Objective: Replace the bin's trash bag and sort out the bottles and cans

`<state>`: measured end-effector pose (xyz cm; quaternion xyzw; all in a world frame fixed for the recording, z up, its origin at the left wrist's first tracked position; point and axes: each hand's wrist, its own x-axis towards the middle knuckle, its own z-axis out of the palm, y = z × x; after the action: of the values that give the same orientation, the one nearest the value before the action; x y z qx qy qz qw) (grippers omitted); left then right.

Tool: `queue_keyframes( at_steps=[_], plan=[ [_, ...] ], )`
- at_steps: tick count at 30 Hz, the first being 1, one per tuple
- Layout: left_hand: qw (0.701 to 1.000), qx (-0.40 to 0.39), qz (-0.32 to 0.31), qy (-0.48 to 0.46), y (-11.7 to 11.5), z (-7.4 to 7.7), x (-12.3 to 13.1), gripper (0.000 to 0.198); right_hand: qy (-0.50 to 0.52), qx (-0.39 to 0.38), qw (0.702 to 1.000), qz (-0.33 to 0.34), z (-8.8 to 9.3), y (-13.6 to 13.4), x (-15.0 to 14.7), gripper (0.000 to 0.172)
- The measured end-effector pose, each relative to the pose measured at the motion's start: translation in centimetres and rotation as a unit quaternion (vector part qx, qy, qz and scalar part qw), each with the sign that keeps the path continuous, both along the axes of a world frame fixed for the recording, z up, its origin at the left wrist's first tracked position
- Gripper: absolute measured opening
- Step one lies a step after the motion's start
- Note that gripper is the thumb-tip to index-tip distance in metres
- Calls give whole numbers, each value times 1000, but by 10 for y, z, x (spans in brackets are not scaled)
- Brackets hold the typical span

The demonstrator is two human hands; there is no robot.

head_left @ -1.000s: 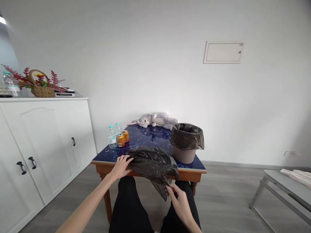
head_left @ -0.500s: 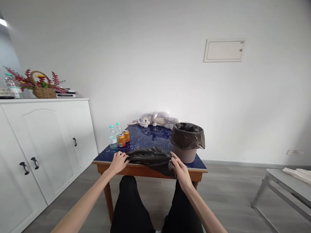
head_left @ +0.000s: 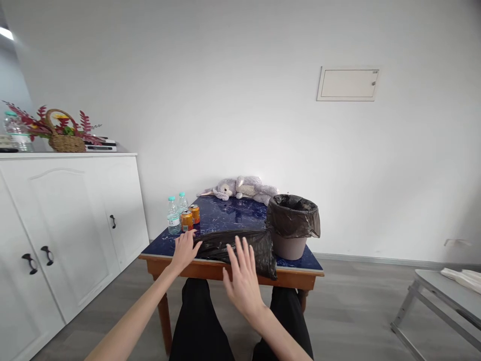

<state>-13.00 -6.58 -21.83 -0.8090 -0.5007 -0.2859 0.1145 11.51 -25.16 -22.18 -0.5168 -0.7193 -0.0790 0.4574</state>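
A black plastic trash bag lies folded lengthwise along the table's front edge, its right end drooping over that edge. At its left end rests my left hand, thumb and fingers apart, lightly touching the plastic or just beside it. My right hand hovers before the bag's middle with fingers spread and nothing in them. Close to the bag's right end stands a trash bin, lined with another dark bag folded over its rim.
Two orange cans and two clear bottles with teal caps stand at the table's left. A grey plush rabbit lies along the back against the wall. White cabinets are on the left, a grey folding table on the right.
My right hand has let go of the bag's right end and moved left, its fingers spreading. The bag now lies flatter on the table. My left hand stays at its left end.
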Motion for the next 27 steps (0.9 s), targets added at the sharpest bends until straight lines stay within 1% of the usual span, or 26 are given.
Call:
queue_keyframes(
  at_steps=[1, 2, 3, 4, 6, 8, 10, 13, 15, 18, 22, 24, 25, 27],
  plan=[
    [1000, 13, -24, 10, -4, -1, 6, 50, -39, -16, 999, -18, -8, 8, -8, 61],
    [998, 19, -55, 27, -7, -3, 12, 49, -58, -50, 996, -44, -15, 21, -12, 62],
    [995, 18, -88, 47, -9, -6, 17, 49, -69, -103, 990, -67, -21, 37, -13, 64],
    [990, 10, -119, 70, -10, -9, 21, 48, -81, -165, 979, -85, -26, 53, -11, 64],
    [982, -15, -158, 106, -7, -18, 27, 47, -84, -214, 969, -95, -35, 84, -1, 63],
    [979, -42, -157, 123, 1, -27, 26, 52, -87, -252, 959, -96, -43, 107, 14, 63],
    [980, -68, -135, 127, 12, -36, 20, 59, -89, -284, 950, -92, -49, 120, 29, 65],
    [981, -102, -105, 130, 25, -45, 5, 64, -89, -321, 940, -77, -56, 131, 49, 71],
    [979, -120, -98, 132, 29, -48, -5, 63, -88, -336, 936, -62, -59, 136, 60, 74],
    [976, -136, -103, 136, 26, -45, -17, 62, -90, -344, 934, -32, -62, 142, 73, 76],
    [970, -137, -139, 144, 10, -33, -34, 66, -94, -345, 934, 17, -61, 153, 87, 82],
    [970, -112, -164, 142, 0, -26, -45, 70, -95, -342, 934, 45, -57, 159, 92, 83],
    [971, -90, -175, 138, -5, -23, -50, 69, -94, -339, 935, 56, -54, 161, 93, 83],
    [973, -41, -190, 125, -13, -17, -59, 60, -81, -325, 940, 70, -46, 160, 90, 82]
  ],
)
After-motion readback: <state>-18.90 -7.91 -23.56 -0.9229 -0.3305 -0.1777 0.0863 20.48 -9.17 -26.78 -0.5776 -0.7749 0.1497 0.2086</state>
